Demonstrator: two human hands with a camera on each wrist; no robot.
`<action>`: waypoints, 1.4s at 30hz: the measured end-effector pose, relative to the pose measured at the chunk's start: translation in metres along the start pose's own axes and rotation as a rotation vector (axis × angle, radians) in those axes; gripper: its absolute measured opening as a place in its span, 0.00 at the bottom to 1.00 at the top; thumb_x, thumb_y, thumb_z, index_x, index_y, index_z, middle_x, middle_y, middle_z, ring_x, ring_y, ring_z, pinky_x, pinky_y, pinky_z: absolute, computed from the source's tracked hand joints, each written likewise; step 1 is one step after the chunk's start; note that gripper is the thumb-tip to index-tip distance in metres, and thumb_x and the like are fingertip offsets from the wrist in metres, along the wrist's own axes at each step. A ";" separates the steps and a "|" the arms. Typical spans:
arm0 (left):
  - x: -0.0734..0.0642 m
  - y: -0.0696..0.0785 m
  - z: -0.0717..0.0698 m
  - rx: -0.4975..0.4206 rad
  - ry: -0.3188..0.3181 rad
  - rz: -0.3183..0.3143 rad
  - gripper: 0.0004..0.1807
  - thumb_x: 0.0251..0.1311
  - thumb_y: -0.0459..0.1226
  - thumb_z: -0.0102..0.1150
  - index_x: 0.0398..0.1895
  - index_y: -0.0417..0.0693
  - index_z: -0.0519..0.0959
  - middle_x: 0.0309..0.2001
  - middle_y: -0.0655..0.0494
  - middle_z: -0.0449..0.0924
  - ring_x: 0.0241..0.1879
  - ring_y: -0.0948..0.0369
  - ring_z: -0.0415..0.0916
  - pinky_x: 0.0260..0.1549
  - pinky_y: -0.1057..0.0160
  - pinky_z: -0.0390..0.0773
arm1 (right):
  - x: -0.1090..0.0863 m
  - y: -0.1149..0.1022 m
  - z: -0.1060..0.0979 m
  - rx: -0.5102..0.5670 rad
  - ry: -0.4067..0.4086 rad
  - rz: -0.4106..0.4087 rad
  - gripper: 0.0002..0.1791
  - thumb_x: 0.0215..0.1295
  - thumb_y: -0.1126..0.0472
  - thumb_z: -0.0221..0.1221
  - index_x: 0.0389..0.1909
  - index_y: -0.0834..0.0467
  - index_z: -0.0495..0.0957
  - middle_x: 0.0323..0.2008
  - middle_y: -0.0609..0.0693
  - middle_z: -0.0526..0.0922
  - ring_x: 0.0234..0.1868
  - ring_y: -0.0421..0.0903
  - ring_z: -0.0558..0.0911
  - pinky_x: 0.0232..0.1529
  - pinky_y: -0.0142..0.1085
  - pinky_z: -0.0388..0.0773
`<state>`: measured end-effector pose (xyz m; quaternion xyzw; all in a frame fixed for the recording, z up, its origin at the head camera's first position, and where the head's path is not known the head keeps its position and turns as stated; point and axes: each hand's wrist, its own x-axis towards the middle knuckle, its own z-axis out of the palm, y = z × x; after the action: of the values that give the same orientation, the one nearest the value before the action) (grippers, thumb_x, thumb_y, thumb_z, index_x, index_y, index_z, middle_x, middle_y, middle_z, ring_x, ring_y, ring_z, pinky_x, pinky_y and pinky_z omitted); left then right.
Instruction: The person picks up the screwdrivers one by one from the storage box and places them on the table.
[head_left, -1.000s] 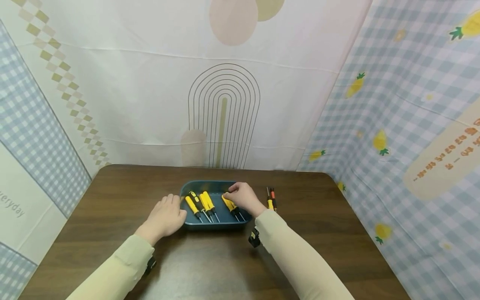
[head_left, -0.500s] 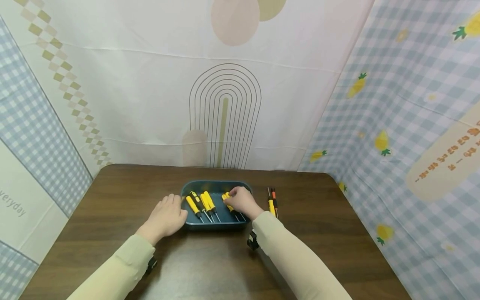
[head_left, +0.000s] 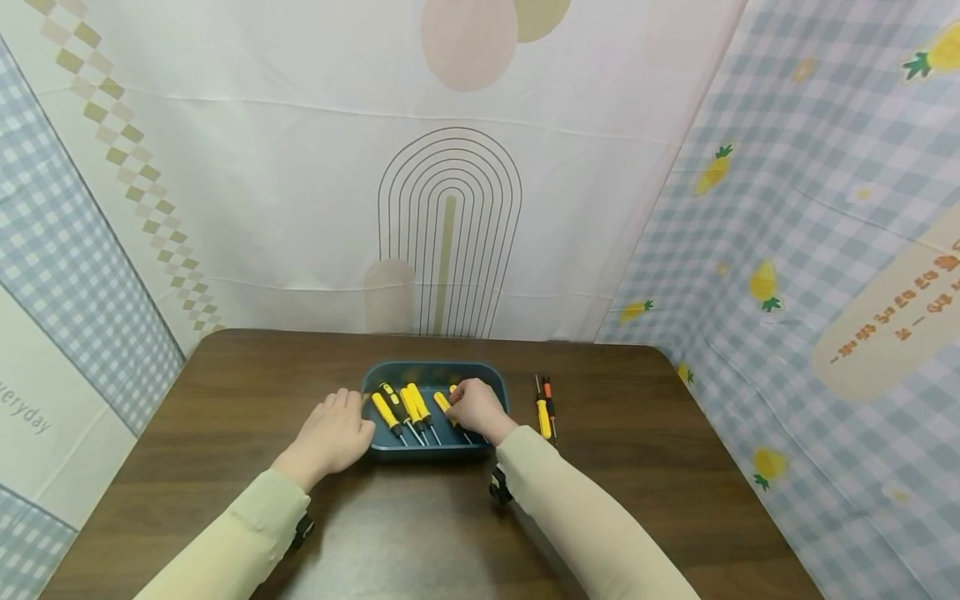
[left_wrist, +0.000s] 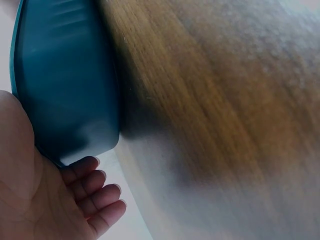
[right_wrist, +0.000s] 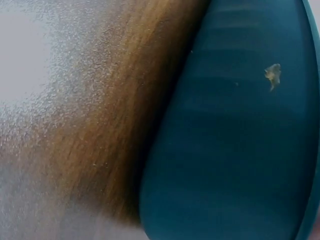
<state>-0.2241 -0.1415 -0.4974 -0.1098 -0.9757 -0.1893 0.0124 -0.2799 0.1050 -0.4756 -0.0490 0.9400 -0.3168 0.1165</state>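
In the head view a dark teal plastic tray [head_left: 420,452] holds several screwdrivers with yellow-and-black handles. A cluster of screwdrivers [head_left: 412,404] lies in its left half. My right hand [head_left: 480,408] reaches over the right half, fingers bent down, pinching a yellow-handled screwdriver [head_left: 442,403]; another yellow handle [head_left: 453,388] shows just behind the fingertips. My left hand [head_left: 337,425] rests against the tray's left end. In the left wrist view its relaxed fingers [left_wrist: 102,200] lie by the tray's end wall [left_wrist: 70,90]. The right wrist view shows mostly the tray's outer wall [right_wrist: 230,135].
Right of the tray, a yellow-handled screwdriver [head_left: 543,418] and a red-and-black one [head_left: 548,395] lie side by side on the brown wooden table [head_left: 420,533]. A patterned cloth [head_left: 300,208] hangs behind the table.
My right hand has shifted slightly left and toward me inside the tray. One yellow-handled screwdriver has moved left, apart from the one beside it. The left hand stays put.
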 end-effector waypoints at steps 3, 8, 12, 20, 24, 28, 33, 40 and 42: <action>0.000 0.000 0.001 0.001 0.003 0.001 0.20 0.61 0.42 0.46 0.47 0.33 0.70 0.38 0.48 0.67 0.37 0.52 0.63 0.39 0.52 0.67 | 0.000 0.000 0.002 -0.007 0.002 0.003 0.05 0.57 0.64 0.66 0.34 0.59 0.81 0.32 0.49 0.79 0.29 0.44 0.77 0.30 0.36 0.77; 0.000 0.000 0.001 0.001 0.004 0.000 0.20 0.61 0.42 0.46 0.47 0.33 0.69 0.37 0.48 0.66 0.37 0.52 0.63 0.38 0.53 0.66 | 0.000 0.000 0.004 -0.042 -0.002 0.000 0.05 0.56 0.65 0.65 0.34 0.58 0.81 0.32 0.49 0.79 0.28 0.45 0.76 0.31 0.36 0.76; 0.000 -0.001 0.000 0.002 0.005 0.002 0.20 0.61 0.42 0.46 0.47 0.33 0.69 0.38 0.48 0.67 0.38 0.52 0.63 0.38 0.52 0.67 | -0.001 -0.001 0.006 -0.054 -0.025 0.008 0.05 0.57 0.64 0.65 0.27 0.58 0.78 0.23 0.49 0.73 0.23 0.44 0.73 0.24 0.34 0.71; 0.000 0.001 -0.002 0.001 0.006 0.003 0.20 0.61 0.42 0.46 0.47 0.32 0.70 0.38 0.47 0.67 0.38 0.52 0.63 0.39 0.51 0.67 | -0.004 -0.006 0.008 -0.085 -0.018 0.011 0.05 0.58 0.63 0.66 0.28 0.57 0.78 0.26 0.49 0.75 0.25 0.44 0.74 0.25 0.33 0.72; 0.000 0.002 -0.003 -0.001 0.012 0.008 0.20 0.61 0.41 0.47 0.47 0.32 0.70 0.38 0.47 0.67 0.37 0.51 0.64 0.39 0.51 0.67 | -0.004 -0.007 0.008 -0.079 -0.019 0.023 0.05 0.58 0.63 0.66 0.27 0.57 0.79 0.24 0.49 0.75 0.24 0.44 0.74 0.24 0.34 0.72; 0.000 0.001 -0.003 0.005 0.012 0.002 0.19 0.61 0.41 0.47 0.46 0.32 0.70 0.37 0.47 0.67 0.37 0.52 0.63 0.38 0.52 0.67 | -0.001 -0.005 0.008 -0.062 -0.029 0.022 0.10 0.59 0.63 0.64 0.19 0.57 0.78 0.17 0.48 0.69 0.17 0.43 0.71 0.18 0.33 0.67; 0.000 0.001 -0.002 0.006 0.014 0.001 0.19 0.61 0.42 0.47 0.45 0.33 0.69 0.37 0.48 0.66 0.36 0.52 0.63 0.37 0.53 0.66 | 0.001 -0.001 0.005 -0.025 -0.021 -0.006 0.14 0.60 0.63 0.62 0.15 0.57 0.76 0.12 0.46 0.64 0.13 0.42 0.66 0.15 0.31 0.63; 0.000 0.000 0.000 0.004 0.014 0.009 0.19 0.61 0.42 0.46 0.45 0.33 0.69 0.36 0.48 0.65 0.36 0.52 0.62 0.36 0.54 0.65 | -0.003 0.003 -0.005 0.095 -0.006 -0.051 0.08 0.61 0.63 0.61 0.38 0.61 0.83 0.28 0.49 0.79 0.24 0.44 0.76 0.24 0.33 0.75; 0.000 0.000 -0.001 0.005 0.015 0.009 0.18 0.61 0.41 0.46 0.44 0.33 0.69 0.35 0.48 0.65 0.36 0.52 0.62 0.35 0.54 0.65 | -0.003 0.004 -0.008 0.129 -0.004 -0.063 0.11 0.62 0.62 0.61 0.44 0.62 0.81 0.31 0.49 0.80 0.27 0.44 0.78 0.28 0.34 0.77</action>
<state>-0.2239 -0.1416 -0.4968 -0.1124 -0.9756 -0.1875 0.0209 -0.2790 0.1132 -0.4714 -0.0715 0.9154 -0.3803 0.1112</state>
